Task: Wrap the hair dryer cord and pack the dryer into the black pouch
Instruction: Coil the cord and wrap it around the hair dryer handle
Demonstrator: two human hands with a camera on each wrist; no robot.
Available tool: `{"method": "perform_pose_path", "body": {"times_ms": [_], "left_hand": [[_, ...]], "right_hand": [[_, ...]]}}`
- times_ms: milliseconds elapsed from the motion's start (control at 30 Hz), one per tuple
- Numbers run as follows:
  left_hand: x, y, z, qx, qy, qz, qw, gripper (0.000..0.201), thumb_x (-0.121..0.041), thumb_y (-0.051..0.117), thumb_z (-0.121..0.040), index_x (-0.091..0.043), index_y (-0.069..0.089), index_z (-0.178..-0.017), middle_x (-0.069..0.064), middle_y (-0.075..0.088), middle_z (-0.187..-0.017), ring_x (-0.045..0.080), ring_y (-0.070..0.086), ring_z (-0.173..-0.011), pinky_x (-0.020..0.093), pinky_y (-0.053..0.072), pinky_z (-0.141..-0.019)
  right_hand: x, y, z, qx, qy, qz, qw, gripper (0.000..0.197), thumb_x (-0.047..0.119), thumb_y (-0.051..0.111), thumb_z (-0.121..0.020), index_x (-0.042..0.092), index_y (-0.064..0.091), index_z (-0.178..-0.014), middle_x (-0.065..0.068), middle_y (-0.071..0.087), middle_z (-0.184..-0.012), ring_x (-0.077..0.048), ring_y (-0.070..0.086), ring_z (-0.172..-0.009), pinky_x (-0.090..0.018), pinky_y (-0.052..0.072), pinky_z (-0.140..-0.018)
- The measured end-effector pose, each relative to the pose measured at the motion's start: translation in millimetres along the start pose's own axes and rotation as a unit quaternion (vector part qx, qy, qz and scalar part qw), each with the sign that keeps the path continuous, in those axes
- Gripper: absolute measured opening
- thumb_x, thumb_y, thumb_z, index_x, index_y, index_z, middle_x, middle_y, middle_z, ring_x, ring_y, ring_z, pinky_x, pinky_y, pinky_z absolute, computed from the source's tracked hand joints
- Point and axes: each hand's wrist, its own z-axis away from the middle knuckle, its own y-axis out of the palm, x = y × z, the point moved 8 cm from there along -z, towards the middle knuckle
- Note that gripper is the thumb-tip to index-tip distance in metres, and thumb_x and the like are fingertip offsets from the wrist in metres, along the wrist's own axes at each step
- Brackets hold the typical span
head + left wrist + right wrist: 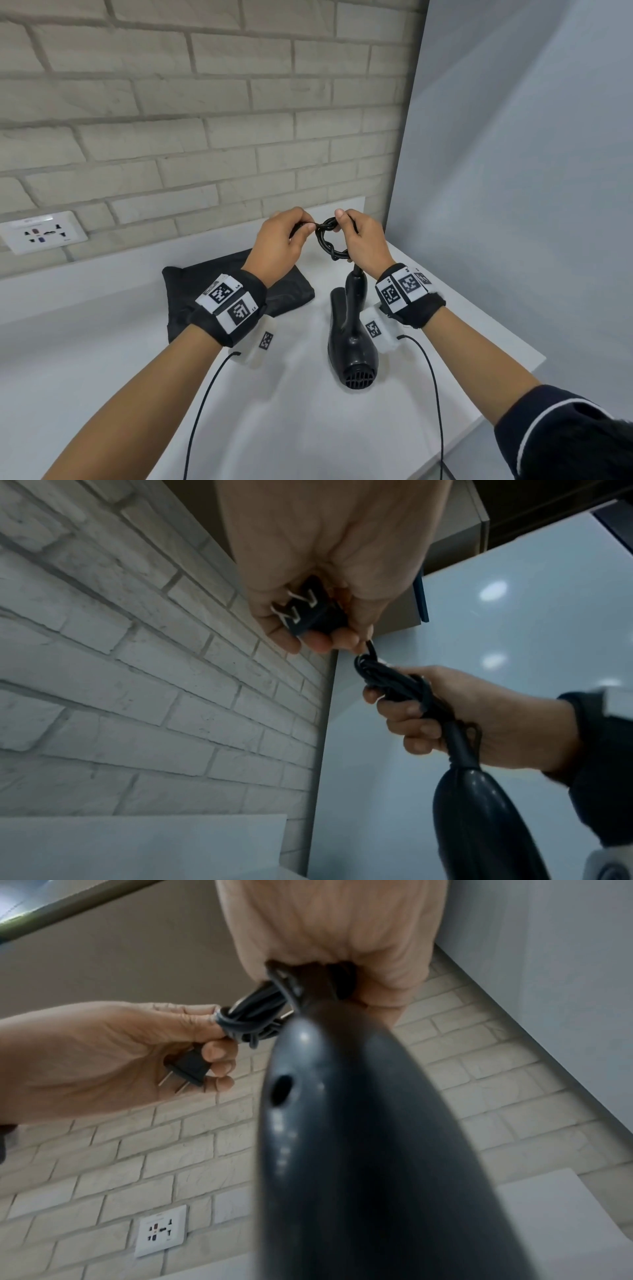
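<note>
The black hair dryer (352, 339) lies on the white counter (102, 359), handle pointing away from me and raised toward my hands. Its cord (329, 240) is coiled into a small twisted ring above the handle. My left hand (284, 236) grips the plug (304, 612) in curled fingers, prongs showing, with the cord end pulled taut. My right hand (363, 240) grips the coiled cord (394, 680) near the top of the handle (342, 1123). The black pouch (205, 294) lies flat on the counter under my left wrist.
A brick wall (205, 120) runs behind the counter with a white socket plate (42, 233) at the left. A grey panel (513, 171) closes the right side. The counter's right edge (507, 380) drops off beside my right forearm.
</note>
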Motion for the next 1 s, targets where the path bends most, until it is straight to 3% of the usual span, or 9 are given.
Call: {"method": "perform_pose_path", "body": {"times_ms": [133,233,333,433,533,633,767,867,1000], "left_hand": [[2.4,-7.0,1.4,-0.038,0.028,-0.065,0.997,0.016,-0.02,0.056,-0.09,-0.01,0.068,-0.093,0.002,0.053,-0.081,0.017,0.044,-0.082,0.02,0.033,-0.071],[1.4,-7.0,1.7,-0.052,0.051,-0.187,0.98,0.018,-0.022,0.06,-0.086,-0.013,0.073,-0.094,0.011,0.055,-0.085,0.028,0.051,-0.083,0.034,0.039,-0.069],[14.4,4.8,-2.2,0.001,-0.022,-0.189,0.982,0.022,-0.019,0.056,-0.09,-0.008,0.07,-0.104,0.016,0.058,-0.089,0.032,0.056,-0.082,0.032,0.041,-0.068],[27.7,7.3,-2.9,-0.023,-0.1,-0.068,0.992,0.018,-0.015,0.059,-0.088,-0.005,0.07,-0.098,0.015,0.068,-0.083,0.024,0.063,-0.074,0.033,0.051,-0.074],[39.2,15.9,2.5,-0.033,-0.182,0.072,0.98,0.018,-0.009,0.056,-0.088,-0.002,0.068,-0.1,0.016,0.071,-0.085,0.01,0.063,-0.063,0.023,0.056,-0.073],[41.8,31.7,8.7,-0.008,-0.259,0.207,0.943,0.025,-0.004,0.044,-0.092,0.0,0.061,-0.11,0.016,0.067,-0.091,0.015,0.063,-0.071,0.034,0.053,-0.084],[36.4,47.5,14.7,0.018,-0.3,0.296,0.907,0.021,-0.016,0.055,-0.091,-0.002,0.062,-0.105,0.001,0.065,-0.081,0.005,0.06,-0.068,0.024,0.049,-0.076],[38.5,51.8,18.1,-0.001,-0.314,0.345,0.885,0.011,-0.017,0.06,-0.088,-0.007,0.064,-0.088,0.0,0.065,-0.077,-0.002,0.061,-0.055,0.019,0.049,-0.07],[43.2,55.8,21.2,-0.013,-0.353,0.422,0.835,0.007,-0.018,0.061,-0.088,-0.011,0.063,-0.086,0.001,0.066,-0.079,0.007,0.059,-0.065,0.017,0.047,-0.067]], "right_hand": [[-4.1,0.0,-1.8,-0.009,0.012,-0.013,1.0,0.036,0.032,0.043,-0.097,0.011,0.059,-0.072,0.01,0.039,-0.041,-0.001,0.043,-0.041,-0.013,0.031,-0.047],[-6.2,0.4,-2.7,-0.019,0.022,-0.01,1.0,0.037,0.031,0.043,-0.097,0.01,0.057,-0.07,0.011,0.04,-0.048,-0.004,0.04,-0.046,-0.012,0.031,-0.049],[-4.5,6.2,-3.6,-0.02,0.021,0.001,1.0,0.037,0.033,0.043,-0.096,0.01,0.057,-0.07,0.01,0.042,-0.05,-0.004,0.041,-0.05,-0.012,0.031,-0.049],[-5.9,11.0,-5.0,-0.03,0.032,-0.002,0.999,0.04,0.033,0.043,-0.096,0.005,0.059,-0.072,0.007,0.044,-0.053,-0.005,0.042,-0.052,-0.016,0.03,-0.052],[-6.4,12.2,-5.5,-0.041,0.033,-0.008,0.999,0.043,0.032,0.043,-0.096,-0.001,0.06,-0.076,0.001,0.049,-0.057,-0.011,0.044,-0.055,-0.024,0.033,-0.057],[-6.3,9.4,-6.1,-0.054,0.027,0.003,0.998,0.043,0.031,0.043,-0.097,-0.004,0.06,-0.079,-0.006,0.055,-0.066,-0.018,0.049,-0.063,-0.027,0.033,-0.059],[-7.5,6.1,-5.6,-0.06,0.023,0.004,0.998,0.044,0.032,0.042,-0.097,-0.004,0.059,-0.077,-0.001,0.052,-0.061,-0.018,0.05,-0.064,-0.028,0.035,-0.062],[-7.2,8.7,-5.7,-0.038,0.024,0.0,0.999,0.037,0.034,0.041,-0.097,0.006,0.057,-0.077,0.008,0.049,-0.061,-0.015,0.05,-0.065,-0.031,0.04,-0.067],[-6.0,10.1,-2.4,-0.005,0.029,0.009,1.0,0.029,0.038,0.037,-0.097,0.012,0.048,-0.089,0.011,0.047,-0.066,-0.009,0.048,-0.063,-0.029,0.038,-0.068]]}}
